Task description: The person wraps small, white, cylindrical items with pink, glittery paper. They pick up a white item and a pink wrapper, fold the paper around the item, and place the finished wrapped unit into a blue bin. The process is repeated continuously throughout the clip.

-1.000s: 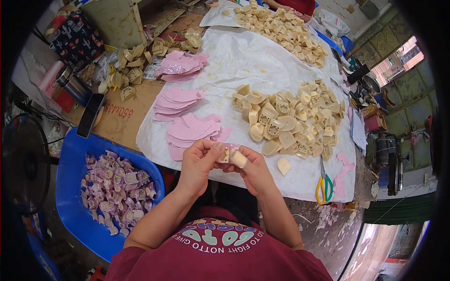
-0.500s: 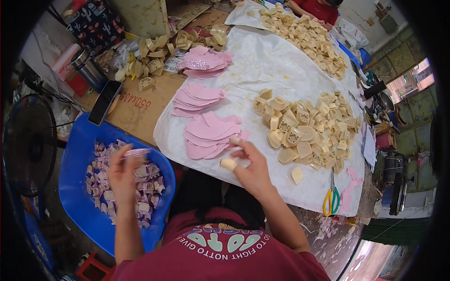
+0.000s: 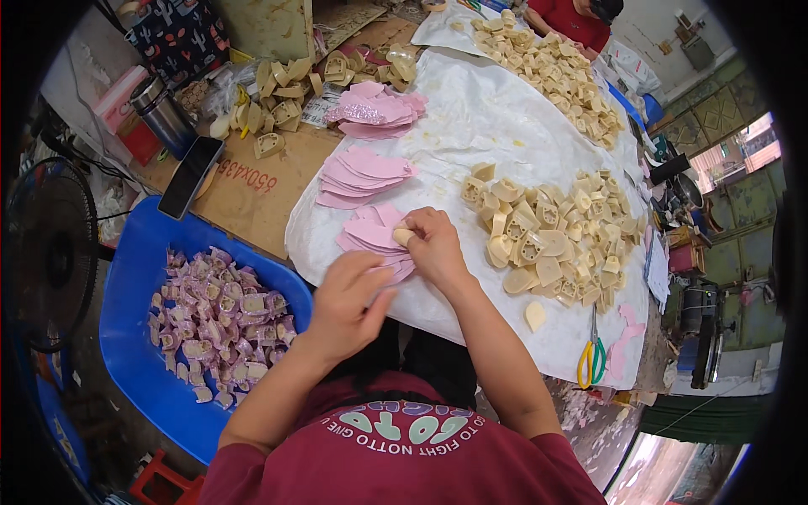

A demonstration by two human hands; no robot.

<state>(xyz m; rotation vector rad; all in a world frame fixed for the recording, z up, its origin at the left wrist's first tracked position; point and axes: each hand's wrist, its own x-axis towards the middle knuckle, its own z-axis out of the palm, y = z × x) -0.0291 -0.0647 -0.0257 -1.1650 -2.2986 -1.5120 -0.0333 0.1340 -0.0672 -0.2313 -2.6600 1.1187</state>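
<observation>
My right hand (image 3: 435,250) pinches a small beige shoe heel (image 3: 404,236) at the edge of the nearest stack of pink cut pieces (image 3: 370,225). Just left of it, my left hand (image 3: 347,296) reaches over the lower part of that stack, fingers apart and nothing seen in them. Part of the stack is hidden under both hands. Two further stacks, a plain pink one (image 3: 364,175) and a glittery pink one (image 3: 376,109), lie beyond on the white cloth. A heap of beige heels (image 3: 555,231) sits to the right of my right hand.
At the left, a blue tub (image 3: 126,337) holds many heels wrapped in glittery pink (image 3: 223,311). Scissors (image 3: 592,358) with yellow and green handles lie near a pink scrap (image 3: 624,345). A phone (image 3: 192,177) leans beside a steel flask (image 3: 163,116). Another person (image 3: 572,25) sits beyond a far heap.
My left hand has moved right from above the blue tub to the pink stack; the glittery pink item in it is gone. My right hand has moved slightly up over the stack with the heel.
</observation>
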